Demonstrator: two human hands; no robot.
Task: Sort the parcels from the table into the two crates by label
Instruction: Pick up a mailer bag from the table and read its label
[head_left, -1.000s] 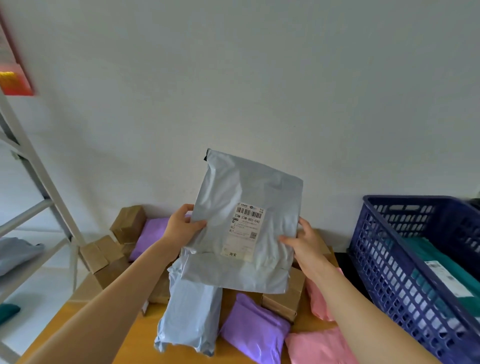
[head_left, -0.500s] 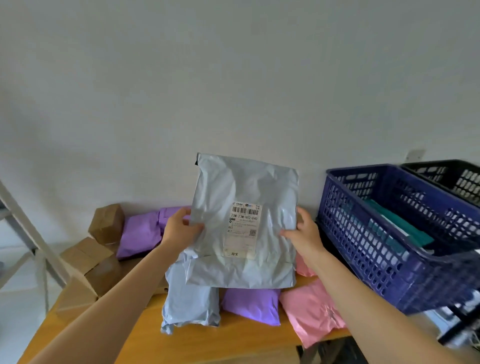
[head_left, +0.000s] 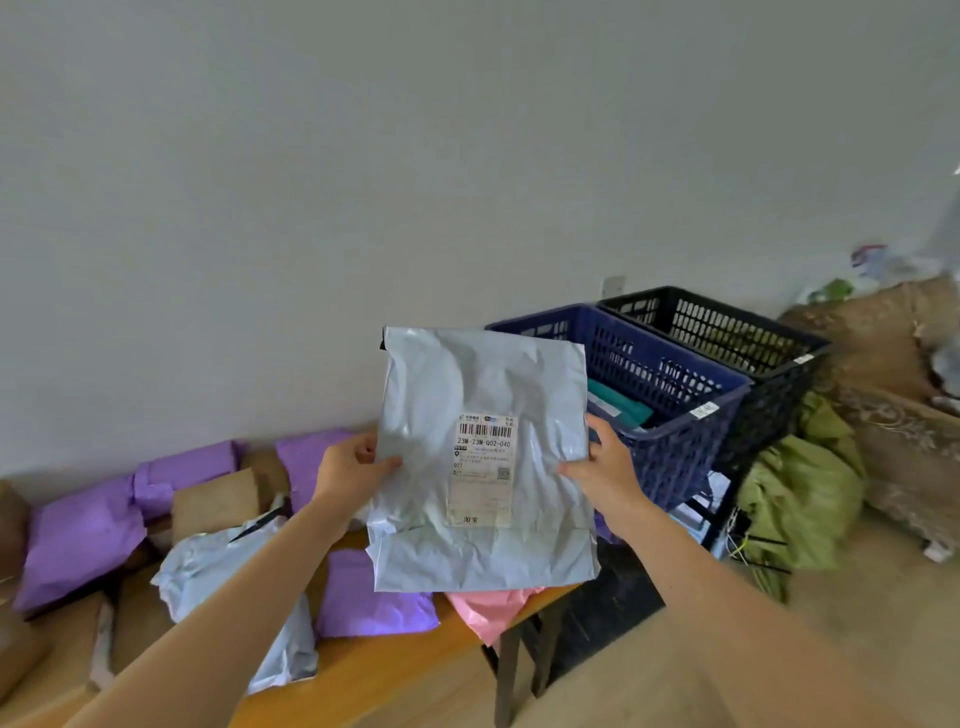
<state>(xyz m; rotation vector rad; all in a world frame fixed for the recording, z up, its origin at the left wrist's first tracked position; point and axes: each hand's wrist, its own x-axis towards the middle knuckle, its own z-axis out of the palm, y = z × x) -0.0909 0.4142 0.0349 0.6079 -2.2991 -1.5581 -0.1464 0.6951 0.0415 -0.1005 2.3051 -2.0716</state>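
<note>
Parcel: grey poly mailer (head_left: 483, 467), held upright in the air above the table's right end, label (head_left: 484, 470) facing the camera.
Left hand (head_left: 349, 466): pinching the mailer's left edge.
Right hand (head_left: 605, 467): gripping its right edge.
Crates: blue crate (head_left: 675, 410) just beyond the right hand; black crate (head_left: 748, 338) touching it behind.
Table (head_left: 374, 670): purple, pink, grey mailers and cardboard boxes.

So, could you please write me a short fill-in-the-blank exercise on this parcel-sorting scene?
1. The left hand and right hand hold a grey parcel with its ____ facing the camera.
2. The teal parcel lies inside the ____.
3. The pink parcel overhangs the edge of the ____.
Missing words: label; blue crate; table.
</note>
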